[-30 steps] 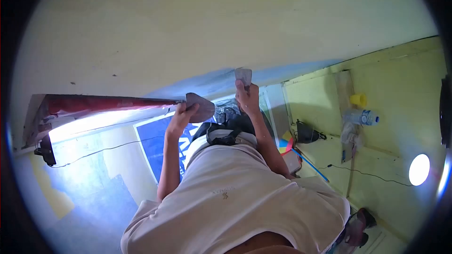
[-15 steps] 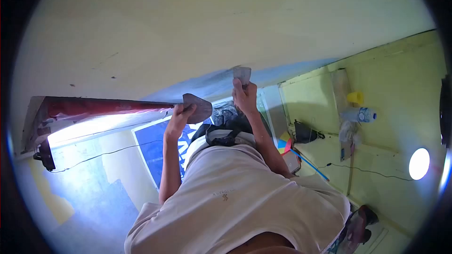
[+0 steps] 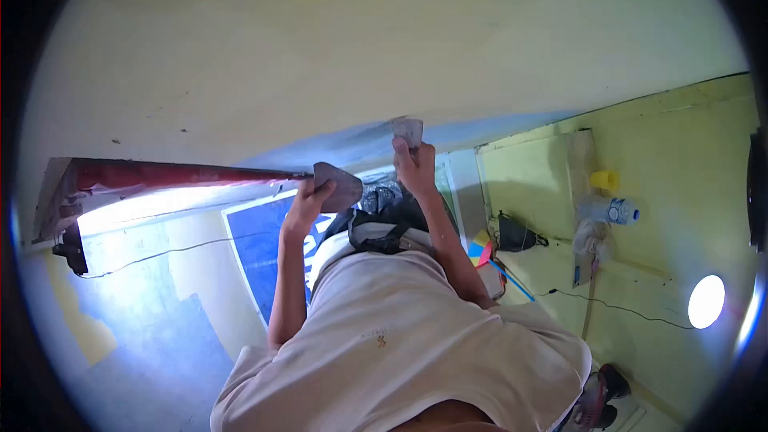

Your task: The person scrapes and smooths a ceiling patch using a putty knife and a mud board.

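Observation:
My left hand [image 3: 302,210] is closed round a putty knife [image 3: 339,187] with a wide grey blade, held in front of my waist, away from the wall. My right hand [image 3: 415,170] grips a second putty knife [image 3: 408,131], its blade tip right at the pale wall [image 3: 384,40]. Around that tip runs a bluish-grey patch [image 3: 336,144] along the lower part of the wall. The handles of both knives are mostly hidden by my fingers.
A red-sided ledge [image 3: 184,179] with a bright light juts out at left. Below it is a blue panel [image 3: 268,248]. On the right are a plastic bottle [image 3: 616,210], a yellow cup [image 3: 605,182], a black bag [image 3: 516,234], a round lamp [image 3: 706,302] and a thin cable [image 3: 616,306].
The camera view has shifted slightly. My right hand's putty knife stays at the wall, a touch lower in view; the left one stays in front of my waist.

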The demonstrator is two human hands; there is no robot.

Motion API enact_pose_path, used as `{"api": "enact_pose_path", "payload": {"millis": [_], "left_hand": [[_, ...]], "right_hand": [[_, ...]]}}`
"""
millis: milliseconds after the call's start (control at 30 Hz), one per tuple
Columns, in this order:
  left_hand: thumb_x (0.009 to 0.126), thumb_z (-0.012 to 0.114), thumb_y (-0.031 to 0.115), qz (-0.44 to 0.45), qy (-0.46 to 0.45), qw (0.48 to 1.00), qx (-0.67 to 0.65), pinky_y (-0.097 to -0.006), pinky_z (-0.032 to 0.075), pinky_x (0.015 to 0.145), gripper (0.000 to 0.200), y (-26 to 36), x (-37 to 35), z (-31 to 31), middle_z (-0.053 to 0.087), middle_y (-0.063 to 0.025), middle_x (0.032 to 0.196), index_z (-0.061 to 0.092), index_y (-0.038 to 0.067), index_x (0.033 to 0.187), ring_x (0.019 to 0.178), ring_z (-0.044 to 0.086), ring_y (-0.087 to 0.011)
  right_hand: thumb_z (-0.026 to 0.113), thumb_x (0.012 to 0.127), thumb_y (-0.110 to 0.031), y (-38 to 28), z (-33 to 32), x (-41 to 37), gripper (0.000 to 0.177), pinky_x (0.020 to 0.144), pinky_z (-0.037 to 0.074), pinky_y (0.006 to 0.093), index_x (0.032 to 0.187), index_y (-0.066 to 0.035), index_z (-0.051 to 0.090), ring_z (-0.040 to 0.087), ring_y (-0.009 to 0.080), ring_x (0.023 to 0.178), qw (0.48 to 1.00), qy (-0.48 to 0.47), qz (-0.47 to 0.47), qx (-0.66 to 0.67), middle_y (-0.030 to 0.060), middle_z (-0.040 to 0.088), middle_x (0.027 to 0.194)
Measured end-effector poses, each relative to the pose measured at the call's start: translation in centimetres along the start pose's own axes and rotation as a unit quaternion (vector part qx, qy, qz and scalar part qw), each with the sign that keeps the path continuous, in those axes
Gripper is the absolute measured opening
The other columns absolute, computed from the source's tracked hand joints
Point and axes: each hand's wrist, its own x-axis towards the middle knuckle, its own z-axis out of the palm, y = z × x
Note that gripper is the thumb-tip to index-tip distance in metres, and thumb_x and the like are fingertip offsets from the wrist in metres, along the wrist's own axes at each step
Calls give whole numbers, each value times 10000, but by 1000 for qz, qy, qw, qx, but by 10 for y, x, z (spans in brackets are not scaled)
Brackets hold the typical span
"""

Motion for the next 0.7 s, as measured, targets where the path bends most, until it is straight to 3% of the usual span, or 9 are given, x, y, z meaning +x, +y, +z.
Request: {"api": "enact_pose_path", "payload": {"millis": [100, 200, 233, 367, 467, 600, 667, 700], "left_hand": [[902, 671, 201, 5, -36, 999, -7, -300, 441, 823, 228, -2, 8, 1, 619, 4, 955, 626, 16, 1029, 910, 534, -119], [912, 659, 174, 15, 4, 999, -30, -292, 455, 804, 219, -4, 6, 2, 638, -9, 939, 632, 2, 1044, 886, 556, -119], [912, 658, 175, 9, -13, 999, -34, -292, 458, 806, 227, -9, 8, 1, 642, -14, 949, 629, -1, 1054, 885, 561, -122], [915, 656, 181, 8, -28, 999, -44, -291, 467, 800, 248, 2, 4, 8, 649, -23, 970, 625, -8, 1073, 875, 572, -125], [919, 651, 181, -2, -24, 999, -41, -295, 467, 796, 248, 10, 3, 12, 649, -23, 971, 626, -9, 1076, 876, 570, -122], [919, 652, 204, 9, 1, 1000, 0, -294, 458, 794, 262, 6, -1, 16, 650, -27, 977, 641, -10, 1070, 880, 564, -118], [915, 661, 217, -19, -17, 1000, -5, -295, 453, 801, 268, 7, 0, 12, 649, -28, 978, 647, -10, 1055, 892, 555, -115], [913, 663, 219, -27, -36, 999, -22, -296, 452, 807, 270, 8, 1, 11, 648, -29, 980, 647, -9, 1057, 900, 553, -115]], "right_hand": [[606, 953, -372, 28, -8, 0, 465, 429, 309, 293, 670, -7, 549, 391, 55, 475, 997, 7, -46, -63, -16, 420, 482], [616, 947, -359, 34, -9, 0, 443, 431, 324, 300, 692, 0, 568, 399, 62, 474, 1000, 9, 2, -24, 2, 429, 479], [624, 942, -355, 34, -7, 4, 439, 432, 334, 311, 699, 8, 575, 404, 73, 472, 997, 20, -60, -39, 18, 440, 476], [629, 937, -368, 41, -12, 3, 456, 430, 342, 318, 700, 18, 580, 428, 87, 460, 996, -3, -27, -83, 29, 466, 479], [634, 933, -384, 18, -6, 4, 469, 429, 339, 311, 693, 13, 573, 439, 82, 462, 997, 2, -56, -51, 29, 467, 481], [631, 937, -380, 31, -7, 5, 465, 429, 322, 300, 686, 6, 562, 423, 65, 473, 999, -4, -14, -40, 3, 455, 489], [629, 939, -377, 20, -5, -1, 465, 426, 312, 300, 678, 0, 554, 416, 61, 477, 1000, -7, 0, 24, -10, 451, 494], [625, 942, -380, 24, -5, 3, 468, 423, 309, 291, 674, -4, 549, 417, 51, 476, 1000, -13, -23, -12, -22, 452, 497]]}}
